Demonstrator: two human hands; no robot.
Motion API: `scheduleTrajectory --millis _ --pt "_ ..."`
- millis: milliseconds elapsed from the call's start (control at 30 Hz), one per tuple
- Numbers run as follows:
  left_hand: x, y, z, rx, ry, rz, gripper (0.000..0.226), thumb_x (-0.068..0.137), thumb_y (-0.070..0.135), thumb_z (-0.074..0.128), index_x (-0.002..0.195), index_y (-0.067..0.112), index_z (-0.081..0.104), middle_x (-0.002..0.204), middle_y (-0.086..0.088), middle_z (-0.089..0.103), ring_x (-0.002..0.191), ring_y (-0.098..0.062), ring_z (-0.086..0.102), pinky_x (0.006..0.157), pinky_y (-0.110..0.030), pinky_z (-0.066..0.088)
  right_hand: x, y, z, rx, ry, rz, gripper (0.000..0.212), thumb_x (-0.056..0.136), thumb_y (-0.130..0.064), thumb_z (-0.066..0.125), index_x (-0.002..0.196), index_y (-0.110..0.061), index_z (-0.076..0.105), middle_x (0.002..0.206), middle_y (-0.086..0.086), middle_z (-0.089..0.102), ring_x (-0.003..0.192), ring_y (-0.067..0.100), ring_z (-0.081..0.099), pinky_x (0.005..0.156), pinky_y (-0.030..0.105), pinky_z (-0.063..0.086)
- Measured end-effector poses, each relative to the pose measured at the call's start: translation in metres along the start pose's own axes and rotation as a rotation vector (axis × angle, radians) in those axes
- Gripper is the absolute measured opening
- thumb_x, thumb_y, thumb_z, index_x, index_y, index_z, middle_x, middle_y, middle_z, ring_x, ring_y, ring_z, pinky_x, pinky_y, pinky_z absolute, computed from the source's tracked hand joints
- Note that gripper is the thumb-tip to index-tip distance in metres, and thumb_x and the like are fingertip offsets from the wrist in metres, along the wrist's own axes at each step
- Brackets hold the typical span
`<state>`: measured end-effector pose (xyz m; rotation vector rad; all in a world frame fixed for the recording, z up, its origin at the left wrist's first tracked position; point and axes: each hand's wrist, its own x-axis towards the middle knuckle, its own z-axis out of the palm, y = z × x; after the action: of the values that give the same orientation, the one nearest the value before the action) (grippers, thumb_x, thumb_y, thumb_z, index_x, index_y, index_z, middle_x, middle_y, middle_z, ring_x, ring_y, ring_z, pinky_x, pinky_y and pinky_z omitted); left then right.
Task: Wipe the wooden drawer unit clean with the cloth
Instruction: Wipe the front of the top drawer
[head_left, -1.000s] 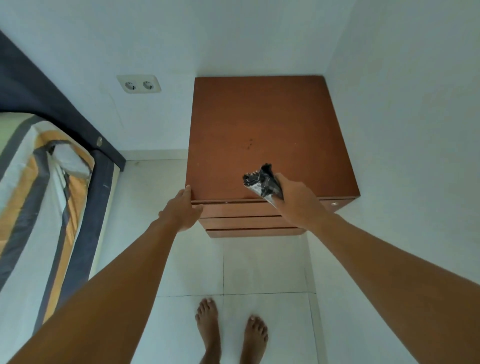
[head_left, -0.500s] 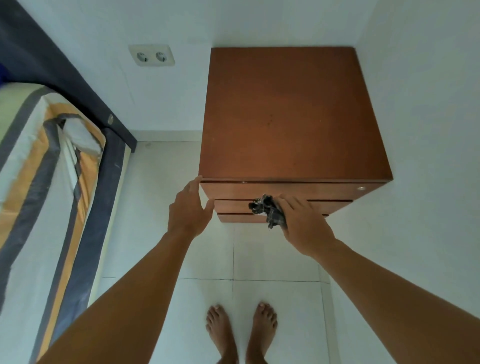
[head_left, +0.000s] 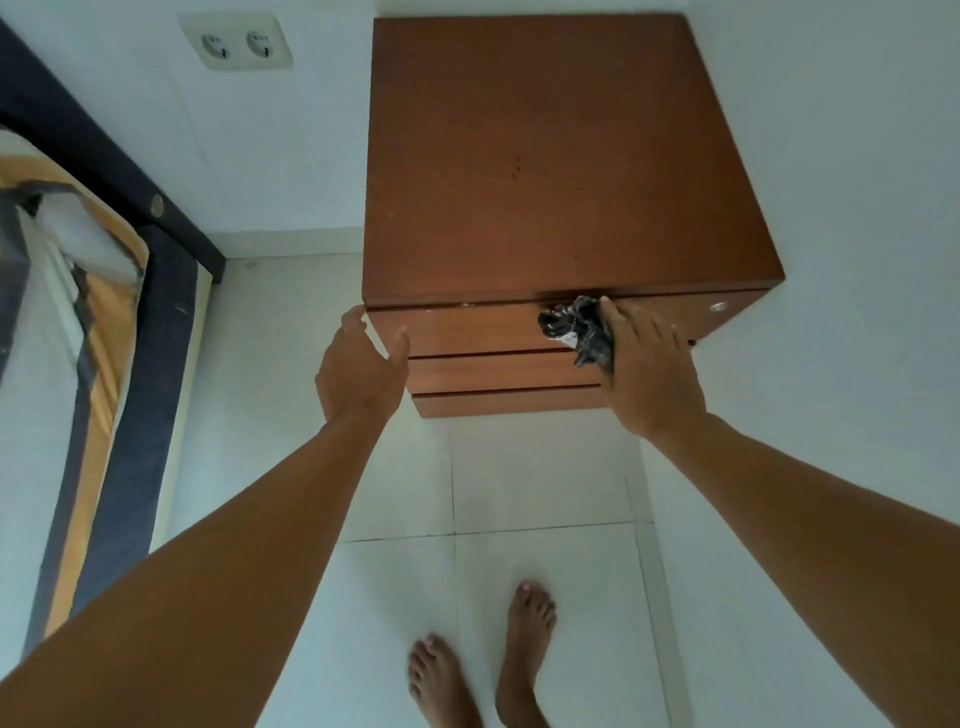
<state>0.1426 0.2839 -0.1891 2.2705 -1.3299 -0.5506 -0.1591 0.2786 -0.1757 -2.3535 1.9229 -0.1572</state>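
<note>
The brown wooden drawer unit (head_left: 550, 156) stands in the corner between two white walls, seen from above with three drawer fronts showing below its top. My right hand (head_left: 647, 369) is shut on a crumpled black-and-white cloth (head_left: 576, 327) and presses it against the top drawer front, just under the top's front edge. My left hand (head_left: 358, 369) rests open at the unit's front left corner, fingers spread, thumb against the top drawer front.
A bed (head_left: 78, 338) with a dark frame and striped orange-grey cover runs along the left. A double wall socket (head_left: 236, 44) sits on the back wall. A round metal lock (head_left: 718, 307) marks the top drawer's right end. My bare feet (head_left: 483, 660) stand on white floor tiles.
My right hand with the cloth came down off the top's front edge to the drawer fronts, then moved up and right along the top drawer. The left hand stayed at the front left corner.
</note>
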Motion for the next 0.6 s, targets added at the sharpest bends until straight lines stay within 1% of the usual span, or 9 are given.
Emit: scheduleTrajectory --millis 67,133,200,267,300,367,467,600 --pt "-0.002 0.003 0.001 -0.035 0.016 -0.001 0.066 0.096 0.048 0.062 0.148 0.013 0.044 0.139 -0.008 0.062 0.127 -0.032 0.059 0.104 -0.047 0.047 -0.003 0.002 0.003 0.031 0.04 0.033 0.056 0.094 -0.028 0.054 0.145 -0.005 0.046 0.138 0.017 0.056 0.127 0.038 0.052 0.105 0.053 0.043" --pt "-0.004 0.009 0.002 -0.057 0.022 -0.017 0.064 0.096 0.047 0.063 0.146 0.013 0.044 0.137 -0.008 0.063 0.125 -0.032 0.06 0.103 -0.045 0.047 -0.004 0.005 0.004 0.033 0.036 0.027 0.055 0.094 -0.028 0.052 0.144 -0.005 0.047 0.137 0.015 0.057 0.127 0.037 0.053 0.105 0.052 0.044" --pt "-0.005 0.016 0.003 -0.083 0.03 -0.047 0.063 0.096 0.046 0.063 0.146 0.013 0.045 0.137 -0.008 0.063 0.124 -0.032 0.061 0.102 -0.044 0.047 -0.003 0.008 0.004 0.01 0.031 -0.005 0.057 0.094 -0.03 0.049 0.145 -0.006 0.045 0.14 0.014 0.055 0.13 0.036 0.05 0.107 0.053 0.042" --pt "-0.003 0.02 0.004 -0.1 0.039 -0.075 0.063 0.096 0.046 0.063 0.146 0.012 0.045 0.136 -0.008 0.063 0.124 -0.033 0.061 0.102 -0.043 0.047 0.001 0.013 0.006 -0.033 0.044 -0.051 0.059 0.096 -0.031 0.048 0.148 -0.005 0.042 0.145 0.016 0.051 0.136 0.037 0.045 0.109 0.055 0.04" --pt "-0.002 0.022 0.006 -0.1 0.041 -0.083 0.062 0.097 0.046 0.063 0.146 0.012 0.045 0.136 -0.009 0.063 0.123 -0.033 0.061 0.102 -0.043 0.047 0.003 0.015 0.007 -0.045 0.052 -0.059 0.06 0.096 -0.029 0.051 0.149 -0.005 0.04 0.147 0.017 0.049 0.137 0.038 0.043 0.111 0.055 0.039" --pt "0.002 0.022 0.009 -0.098 0.046 -0.095 0.063 0.096 0.048 0.062 0.145 0.012 0.047 0.135 -0.009 0.064 0.122 -0.033 0.061 0.101 -0.043 0.048 0.006 0.018 0.008 -0.05 0.072 -0.048 0.063 0.096 -0.028 0.059 0.151 -0.006 0.038 0.15 0.018 0.045 0.139 0.039 0.041 0.112 0.055 0.038" --pt "0.007 0.024 0.015 -0.126 0.055 -0.115 0.062 0.096 0.052 0.06 0.142 0.012 0.048 0.131 -0.01 0.065 0.119 -0.034 0.062 0.099 -0.042 0.048 0.007 0.023 0.01 -0.063 0.096 -0.016 0.071 0.093 -0.029 0.062 0.155 -0.01 0.032 0.156 0.02 0.036 0.144 0.042 0.033 0.114 0.057 0.035" --pt "0.014 0.017 0.025 -0.168 0.091 -0.13 0.058 0.097 0.054 0.055 0.137 0.013 0.049 0.122 -0.008 0.068 0.111 -0.032 0.065 0.095 -0.04 0.049 0.007 0.028 0.021 -0.085 0.075 -0.034 0.082 0.094 -0.034 0.062 0.161 -0.016 0.017 0.167 0.014 0.019 0.152 0.042 0.017 0.119 0.061 0.024"
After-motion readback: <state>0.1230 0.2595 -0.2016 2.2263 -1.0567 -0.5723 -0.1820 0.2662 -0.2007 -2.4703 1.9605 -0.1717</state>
